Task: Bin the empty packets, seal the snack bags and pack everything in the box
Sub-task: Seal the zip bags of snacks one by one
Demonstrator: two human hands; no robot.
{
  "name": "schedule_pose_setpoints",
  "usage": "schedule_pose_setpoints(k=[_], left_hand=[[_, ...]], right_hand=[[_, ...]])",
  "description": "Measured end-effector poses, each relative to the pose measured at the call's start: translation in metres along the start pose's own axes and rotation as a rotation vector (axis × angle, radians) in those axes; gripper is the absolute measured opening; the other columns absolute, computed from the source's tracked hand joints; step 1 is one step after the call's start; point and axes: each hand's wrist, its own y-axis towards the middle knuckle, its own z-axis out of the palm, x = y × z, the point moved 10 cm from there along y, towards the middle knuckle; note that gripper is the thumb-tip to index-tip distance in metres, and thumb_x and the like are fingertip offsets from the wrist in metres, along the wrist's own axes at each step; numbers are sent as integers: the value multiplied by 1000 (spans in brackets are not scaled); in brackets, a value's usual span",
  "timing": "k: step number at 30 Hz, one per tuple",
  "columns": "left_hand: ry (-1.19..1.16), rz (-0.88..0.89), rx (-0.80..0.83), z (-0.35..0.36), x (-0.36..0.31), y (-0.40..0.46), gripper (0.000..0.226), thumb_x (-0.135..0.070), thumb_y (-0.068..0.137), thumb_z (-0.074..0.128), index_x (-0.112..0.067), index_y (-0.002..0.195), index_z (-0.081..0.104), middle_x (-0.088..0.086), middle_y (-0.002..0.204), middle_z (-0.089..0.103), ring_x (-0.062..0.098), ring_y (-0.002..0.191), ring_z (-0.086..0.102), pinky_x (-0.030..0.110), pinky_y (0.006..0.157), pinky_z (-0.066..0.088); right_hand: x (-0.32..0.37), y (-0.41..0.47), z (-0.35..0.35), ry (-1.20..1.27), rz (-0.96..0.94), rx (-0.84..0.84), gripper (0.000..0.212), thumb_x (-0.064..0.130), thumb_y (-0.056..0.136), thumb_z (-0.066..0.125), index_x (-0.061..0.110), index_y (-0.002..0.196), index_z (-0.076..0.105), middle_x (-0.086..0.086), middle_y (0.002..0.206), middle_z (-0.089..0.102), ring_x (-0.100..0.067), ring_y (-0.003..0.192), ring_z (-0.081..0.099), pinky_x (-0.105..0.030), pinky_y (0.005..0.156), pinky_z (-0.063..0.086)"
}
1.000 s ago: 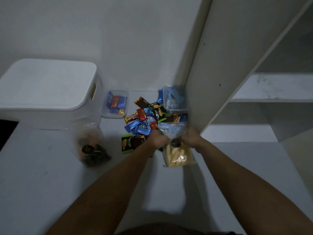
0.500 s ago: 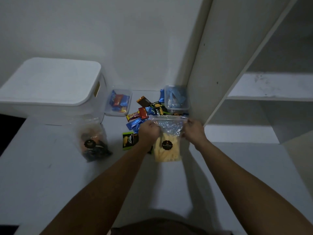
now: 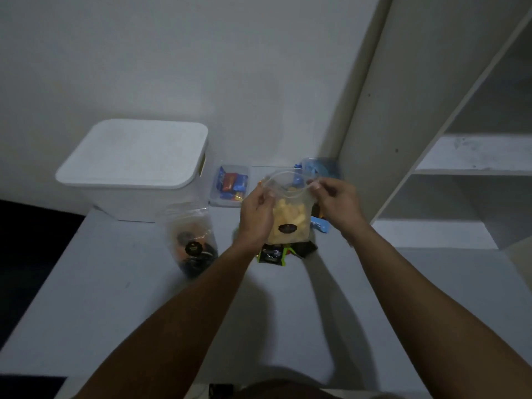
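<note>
Both hands held a clear snack bag (image 3: 290, 217) of pale yellow sticks upright above the white table (image 3: 115, 298). The left hand (image 3: 256, 214) pinched the bag's top edge at its left corner, fingers curled round the plastic; the right hand (image 3: 335, 203) pinched the same edge at its right corner between thumb and fingertips. Between the two grips the mouth of the bag gaped open in a curved loop.

Directly beneath the held bag lay a few dark and green packets (image 3: 273, 254), partly hidden by it. Just below the right hand a blue wrapper (image 3: 320, 225) poked out. Beyond the left hand stood a small clear tub (image 3: 230, 184) with blue and red wrapped sweets in it, and beyond the right hand another clear tub (image 3: 321, 168) holding blue packets, close against the upright shelf panel (image 3: 383, 110). Left of the left hand a second clear bag (image 3: 193, 243) with dark and orange snacks stood on the table, well apart from the grip. Behind that bag sat the white lidded box (image 3: 135, 159), its lid on.
</note>
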Motion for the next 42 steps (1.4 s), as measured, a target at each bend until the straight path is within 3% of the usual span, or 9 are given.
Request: schedule_pose_setpoints(k=[3, 8, 14, 20, 24, 29, 34, 37, 42], left_hand=[[-14, 55, -94, -24, -16, 5, 20, -14, 95, 55, -5, 107, 68, -5, 89, 66, 8, 85, 62, 17, 74, 52], [-134, 37, -144, -50, -28, 20, 16, -4, 81, 71, -13, 94, 73, 9, 90, 71, 17, 81, 65, 32, 78, 56], [-222, 77, -93, -57, -54, 29, 13, 2, 83, 68, -2, 95, 71, 5, 78, 69, 12, 68, 65, 21, 65, 57], [-212, 77, -147, -74, -63, 33, 12, -2, 82, 71, -13, 77, 70, -1, 67, 69, 10, 63, 65, 23, 62, 56], [-170, 84, -169, -83, -67, 35, 7, -3, 82, 71, -10, 83, 70, 1, 71, 67, 9, 65, 64, 29, 66, 55], [-134, 128, -121, -89, -77, 43, 3, -2, 85, 68, -5, 83, 69, 4, 70, 67, 4, 60, 65, 19, 62, 55], [-73, 129, -12, -83, -86, 49, 8, -3, 79, 73, -10, 80, 70, 0, 68, 69, 4, 58, 64, 22, 61, 54], [-61, 123, -35, -81, -85, 51, 6, -2, 78, 74, -7, 78, 72, -2, 64, 68, 1, 54, 62, 18, 57, 52], [-46, 147, -21, -75, -90, 50, 10, 2, 80, 70, 7, 89, 70, 8, 68, 65, -3, 50, 58, 10, 52, 46]], right_hand=[[20, 0, -3, 44, -17, -46, 17, 18, 94, 60, 10, 99, 75, -7, 96, 74, -22, 88, 69, -42, 83, 57], [39, 0, -8, 120, -20, -67, 16, 10, 92, 62, 6, 105, 70, -9, 102, 72, -20, 95, 67, -38, 87, 57], [61, 0, -8, 160, -102, -59, 11, 7, 89, 65, 17, 89, 69, 0, 87, 71, -4, 77, 67, -14, 70, 53], [76, 3, 0, 147, -144, -21, 11, 13, 85, 71, 24, 82, 69, 0, 86, 73, -6, 77, 69, -13, 67, 53], [84, 8, 7, 106, -140, -35, 9, 12, 84, 72, 19, 78, 70, 3, 80, 72, 5, 65, 66, -8, 60, 50], [93, 17, 16, 105, -138, -43, 13, 11, 84, 72, 19, 75, 70, 9, 68, 71, 4, 57, 64, -8, 51, 45], [101, 18, 23, 154, -162, 22, 6, 9, 88, 67, 12, 82, 68, -4, 78, 72, -8, 68, 70, -16, 63, 53], [106, 14, 29, 114, -162, 70, 11, 11, 87, 70, 3, 93, 69, -5, 81, 72, 0, 65, 67, -9, 57, 48], [109, 17, 28, 54, -152, 19, 6, 11, 85, 71, 11, 80, 68, -1, 74, 71, 2, 59, 65, -11, 57, 50]])
